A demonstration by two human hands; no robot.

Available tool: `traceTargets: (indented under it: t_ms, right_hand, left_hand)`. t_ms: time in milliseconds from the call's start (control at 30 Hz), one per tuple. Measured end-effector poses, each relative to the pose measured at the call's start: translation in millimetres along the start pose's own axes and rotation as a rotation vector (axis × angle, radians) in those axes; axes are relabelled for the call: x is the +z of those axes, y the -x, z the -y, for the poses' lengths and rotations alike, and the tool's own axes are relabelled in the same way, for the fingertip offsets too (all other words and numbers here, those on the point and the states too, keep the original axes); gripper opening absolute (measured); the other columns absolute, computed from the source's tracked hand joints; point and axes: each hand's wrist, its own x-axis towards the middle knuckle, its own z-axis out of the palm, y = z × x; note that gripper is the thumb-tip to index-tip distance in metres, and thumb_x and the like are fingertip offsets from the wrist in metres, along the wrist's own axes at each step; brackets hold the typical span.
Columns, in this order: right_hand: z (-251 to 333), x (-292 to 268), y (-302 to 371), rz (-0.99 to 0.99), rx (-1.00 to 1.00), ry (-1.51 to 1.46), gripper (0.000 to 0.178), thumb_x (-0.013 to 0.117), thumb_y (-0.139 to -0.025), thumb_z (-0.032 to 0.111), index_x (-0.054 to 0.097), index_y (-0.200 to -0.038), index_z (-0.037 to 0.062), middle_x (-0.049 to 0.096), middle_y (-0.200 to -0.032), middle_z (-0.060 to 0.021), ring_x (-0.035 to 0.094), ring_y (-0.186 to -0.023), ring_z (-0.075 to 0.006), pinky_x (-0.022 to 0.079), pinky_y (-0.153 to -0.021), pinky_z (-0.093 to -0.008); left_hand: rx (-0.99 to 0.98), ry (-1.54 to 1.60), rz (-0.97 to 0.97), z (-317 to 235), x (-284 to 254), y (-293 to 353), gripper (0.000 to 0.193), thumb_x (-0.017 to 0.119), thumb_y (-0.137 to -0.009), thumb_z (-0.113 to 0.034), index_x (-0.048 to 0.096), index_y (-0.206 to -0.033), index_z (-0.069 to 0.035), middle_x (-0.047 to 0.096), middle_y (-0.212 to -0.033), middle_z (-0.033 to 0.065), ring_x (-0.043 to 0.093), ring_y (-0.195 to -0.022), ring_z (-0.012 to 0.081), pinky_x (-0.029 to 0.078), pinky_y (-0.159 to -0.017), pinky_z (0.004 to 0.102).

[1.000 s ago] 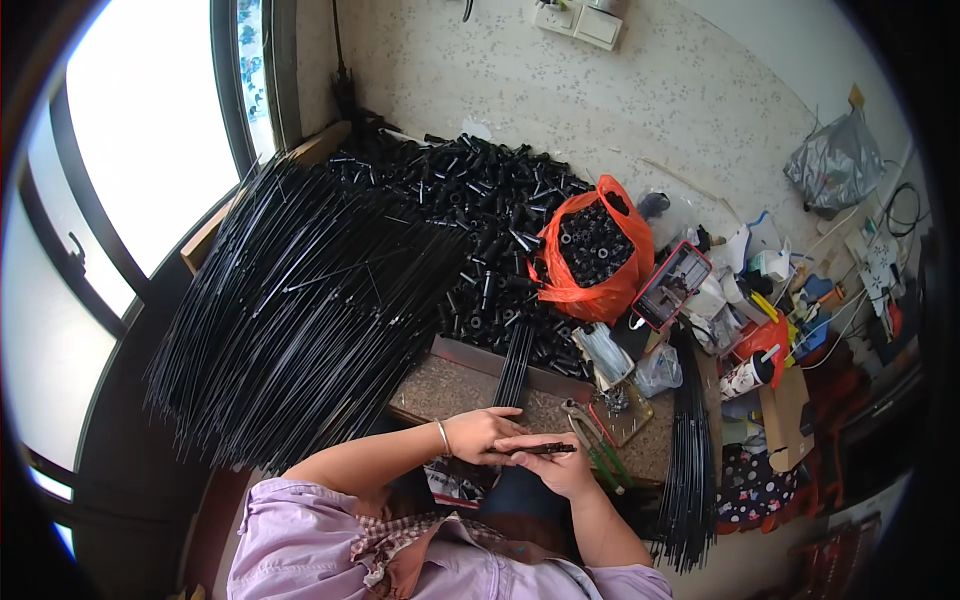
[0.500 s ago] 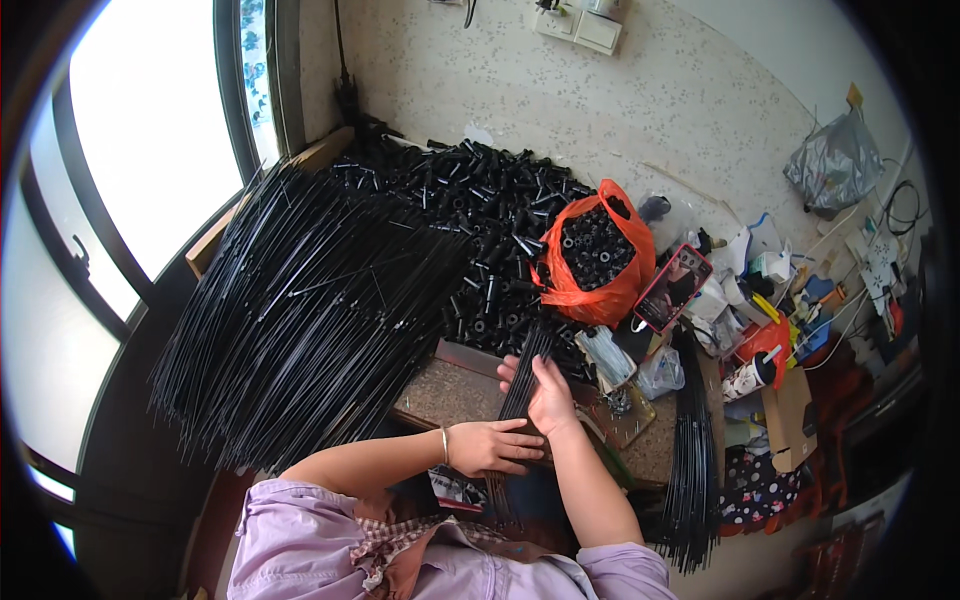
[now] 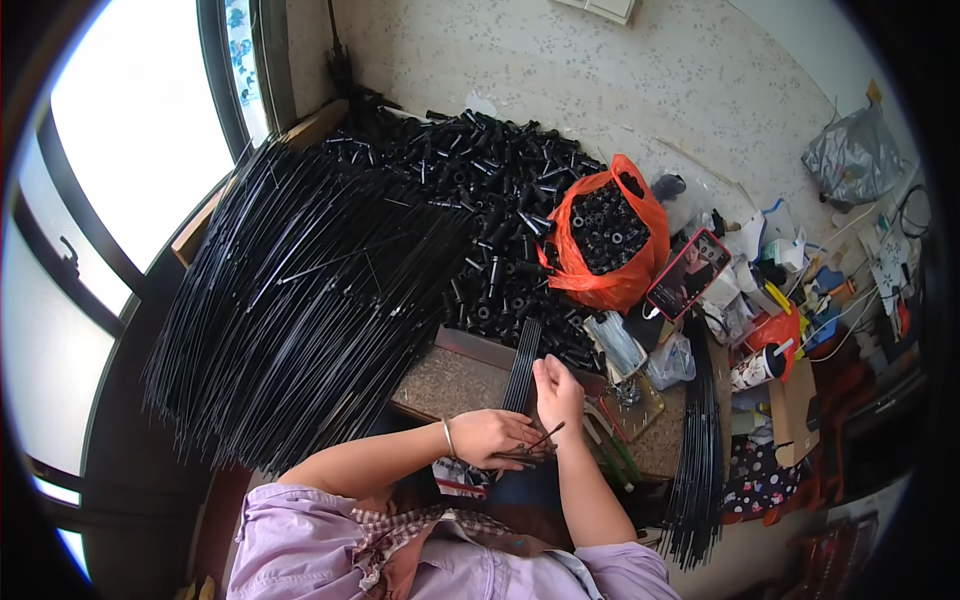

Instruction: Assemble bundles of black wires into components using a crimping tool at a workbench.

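Note:
A narrow bundle of thin black rods (image 3: 522, 368) slopes from the heap of black parts down over the table's near edge. My left hand (image 3: 492, 437), with a bangle at the wrist, lies across the lower end of this bundle with its fingers bent round it. Several rod ends stick out by those fingers, one slanting up toward my right wrist. Just right of the bundle, my right hand (image 3: 559, 393) is closed with its fingers curled in. Whatever it pinches, if anything, is hidden.
A large mass of long black rods (image 3: 300, 310) covers the left. Behind lie many short black tubular parts (image 3: 490, 170). An orange bag (image 3: 610, 285) holds more parts, beside a phone (image 3: 688, 273). Another rod bundle (image 3: 697, 450) hangs off the right edge, near a cup (image 3: 757, 368) and clutter.
My right hand has let go of the bundle, going from open behind it to closed beside it. My left fingers have curled, and the bundle lies lower. The view has shifted slightly.

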Motion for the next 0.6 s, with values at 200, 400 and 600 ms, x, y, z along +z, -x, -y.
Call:
traceTargets:
  t_ms: [200, 400, 600]
  right_hand:
    - [28.5, -53.9, 49.4, 0.807, -0.402, -0.382, 0.039, 0.063, -0.08, 0.015, 0.053, -0.114, -0.0031, 0.063, -0.1, -0.0103, 0.061, -0.087, -0.0152, 0.048, -0.078, -0.0268]
    - [46.2, -62.4, 72.1, 0.447, -0.445, -0.364, 0.038, 0.064, -0.077, 0.002, 0.054, -0.113, -0.0012, 0.065, -0.097, -0.0094, 0.062, -0.085, -0.0121, 0.049, -0.074, -0.0241]
    - [93.9, -96.3, 42.5, 0.771, -0.449, -0.159, 0.033, 0.063, -0.079, 0.02, 0.06, -0.109, 0.008, 0.055, -0.115, -0.0164, 0.055, -0.106, -0.0266, 0.044, -0.087, -0.033]
  left_hand:
    - [-0.02, -0.017, -0.068, 3.1, -6.1, 10.8, 0.04, 0.061, -0.077, -0.024, 0.054, -0.109, -0.002, 0.061, -0.091, 0.0159, 0.057, -0.089, 0.032, 0.042, -0.086, 0.0383]
    - [-0.112, -0.041, -0.127, -1.3, -3.7, 3.8, 0.029, 0.065, -0.075, -0.028, 0.063, -0.085, -0.001, 0.062, -0.086, 0.0157, 0.058, -0.084, 0.0333, 0.042, -0.088, 0.0391]
    - [-0.476, 0.246, 0.056, -42.0, -40.7, -14.8, 0.029, 0.067, -0.074, -0.027, 0.064, -0.09, -0.002, 0.065, -0.082, 0.0119, 0.063, -0.077, 0.0273, 0.048, -0.078, 0.0324]
